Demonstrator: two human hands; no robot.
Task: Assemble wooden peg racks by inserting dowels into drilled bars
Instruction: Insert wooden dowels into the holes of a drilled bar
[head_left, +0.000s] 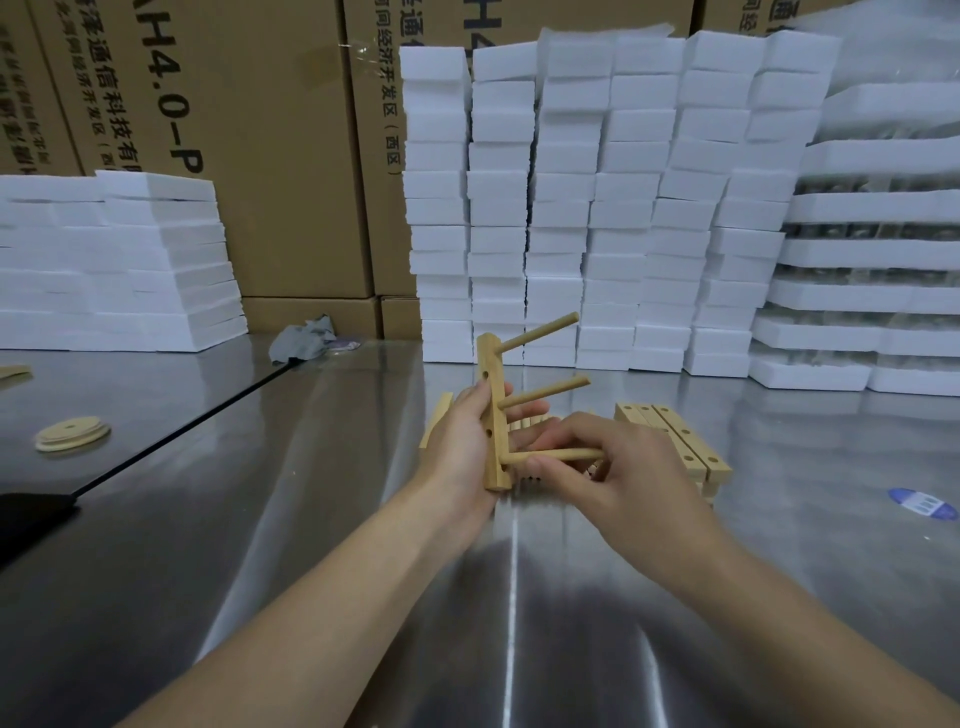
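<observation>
My left hand (460, 441) grips a drilled wooden bar (493, 395), held nearly upright above the steel table (260, 519). Three dowels stick out of the bar to the right: a top one (540, 331), a middle one (545, 392), and a bottom one (556, 456). My right hand (618, 467) pinches the bottom dowel, whose left end sits at a hole low in the bar. Empty holes show between the dowels. Behind my hands lie loose dowels, mostly hidden, and a row of drilled bars (675, 441) lies to the right.
Tall stacks of white foam blocks (597, 208) stand close behind the work. More foam (114, 260) sits at the left, cardboard boxes (234, 130) behind. Round wooden discs (72, 434), a black strap (182, 431), a grey rag (306, 338) and a blue sticker (922, 503) lie on the table.
</observation>
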